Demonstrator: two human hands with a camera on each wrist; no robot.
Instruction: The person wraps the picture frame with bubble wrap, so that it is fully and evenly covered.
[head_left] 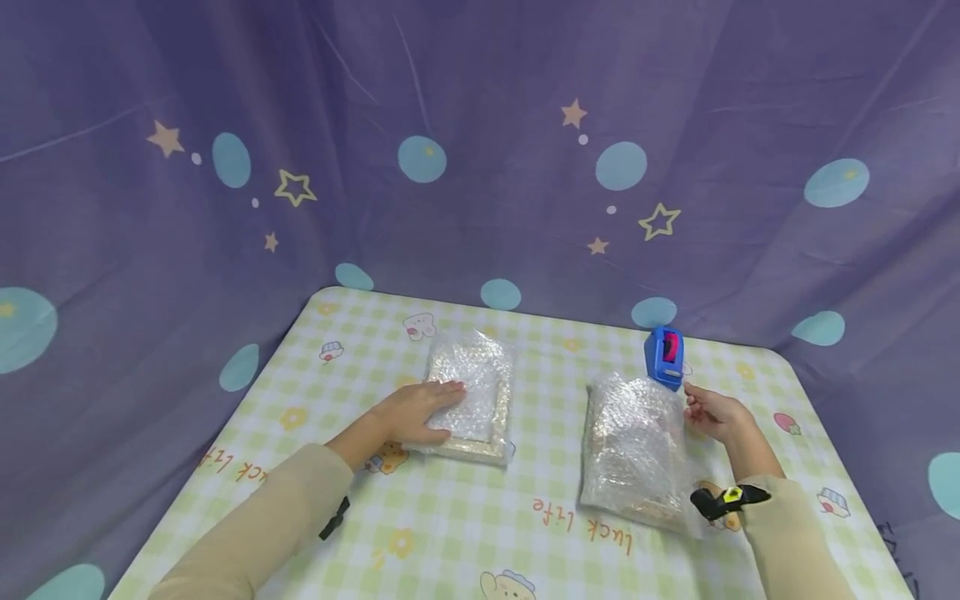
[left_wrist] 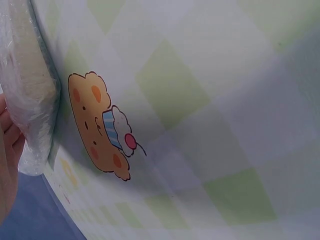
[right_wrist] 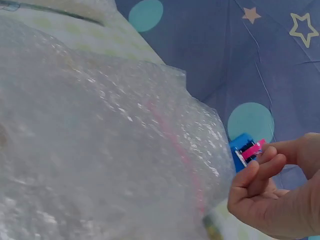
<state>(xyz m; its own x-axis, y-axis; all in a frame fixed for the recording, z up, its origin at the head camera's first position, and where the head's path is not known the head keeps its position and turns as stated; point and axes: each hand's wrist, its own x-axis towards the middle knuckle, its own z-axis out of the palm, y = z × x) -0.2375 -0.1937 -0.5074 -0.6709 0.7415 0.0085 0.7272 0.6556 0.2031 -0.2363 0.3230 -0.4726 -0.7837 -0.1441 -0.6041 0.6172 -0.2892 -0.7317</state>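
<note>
My left hand (head_left: 420,410) rests with its fingers extended on a picture frame wrapped in bubble wrap (head_left: 491,450), lying flat on the left of the table. Part of that wrapped edge (left_wrist: 35,85) shows in the left wrist view, fingers beside it. A second bubble-wrapped package (head_left: 637,450) lies to the right, its contents blurred by the wrap. Just past its upper right corner, my right hand (head_left: 716,412) is raised with bent fingers, thumb and forefinger close together. Whether clear tape is between them cannot be made out. Near the fingertips stands a blue tape dispenser (head_left: 663,358) with a pink core.
The table has a green-and-white checked cloth (head_left: 420,542) with printed cartoons and lettering. A purple curtain (head_left: 487,208) with stars and teal ovals hangs behind and at both sides. The dispenser touches or nearly touches the right package's top edge.
</note>
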